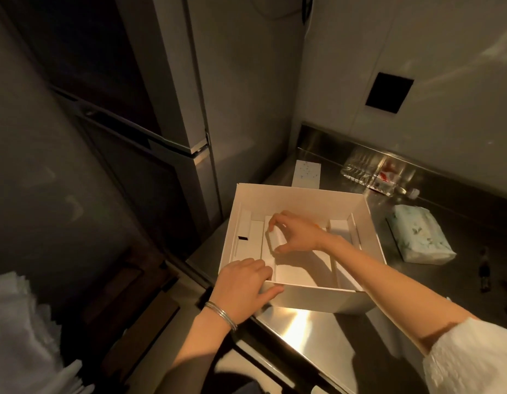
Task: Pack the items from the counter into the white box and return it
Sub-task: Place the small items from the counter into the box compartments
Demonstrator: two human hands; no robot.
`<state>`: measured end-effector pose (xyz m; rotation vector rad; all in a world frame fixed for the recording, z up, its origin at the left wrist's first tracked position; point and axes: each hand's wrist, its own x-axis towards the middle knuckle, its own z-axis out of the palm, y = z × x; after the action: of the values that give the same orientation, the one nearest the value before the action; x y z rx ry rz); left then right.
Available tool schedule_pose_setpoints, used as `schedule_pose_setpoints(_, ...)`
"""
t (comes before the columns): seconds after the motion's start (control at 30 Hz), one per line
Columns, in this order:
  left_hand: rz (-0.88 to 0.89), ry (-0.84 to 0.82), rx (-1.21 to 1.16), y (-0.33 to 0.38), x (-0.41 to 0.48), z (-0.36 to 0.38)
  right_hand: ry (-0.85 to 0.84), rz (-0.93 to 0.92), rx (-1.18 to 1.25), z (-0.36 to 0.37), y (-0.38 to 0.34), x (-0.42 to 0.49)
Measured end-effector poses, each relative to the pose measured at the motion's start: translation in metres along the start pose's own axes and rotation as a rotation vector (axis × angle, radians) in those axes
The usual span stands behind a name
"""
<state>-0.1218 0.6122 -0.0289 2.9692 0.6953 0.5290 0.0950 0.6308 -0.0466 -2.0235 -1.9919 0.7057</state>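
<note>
White box (317,297) sits open on the steel counter (303,331), at its near-left corner, with card dividers inside. Step in hand looks like packing: the right hand (298,233) is down inside the middle compartment. Its fingers (275,218) and thumb pinch a small white carton (276,237) by its ends. The carton is tilted, low in the compartment; whether it touches the box floor cannot be told.

The left hand (241,282) steadies the box at the near-left corner, fingers curled over the rim, thumb on the outer wall.

On the counter outside the box are a tissue pack (420,237) just to the right, a plastic bottle (371,174) lying by the back wall, and a printed card (306,174) behind the box.

Next move, by judgement: seat the carton flat between the dividers, let go, then reach right for the tissue pack.
</note>
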Motion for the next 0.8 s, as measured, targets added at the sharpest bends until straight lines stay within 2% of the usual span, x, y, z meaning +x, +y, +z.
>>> schedule_pose_setpoints(0.17, -0.023, 0.092, 0.028, -0.003, -0.002, 0.004, 0.126, -0.102, 0.062, 0.004, -0.029, 0.039)
schedule_pose_setpoints(0.33, -0.009, 0.131, 0.016, -0.003, -0.003, 0.004, 0.144, -0.160, 0.018, 0.013, -0.023, 0.054)
schedule_pose_setpoints(0.43, -0.013, 0.131, 0.006, -0.003, -0.003, 0.005, 0.184, -0.144, 0.072, 0.014, -0.018, 0.050)
schedule_pose_setpoints(0.53, -0.017, 0.121, 0.003, -0.002, -0.003, 0.005, 0.218, -0.155, -0.030, 0.025, -0.007, 0.040)
schedule_pose_setpoints(0.63, -0.023, 0.111, -0.005, -0.002, -0.003, 0.005, 0.319, -0.117, -0.069, 0.029, -0.007, 0.036)
schedule_pose_setpoints(0.8, -0.034, 0.063, 0.012, -0.001, -0.002, 0.003, 0.331, -0.086, -0.153, 0.034, -0.018, 0.039)
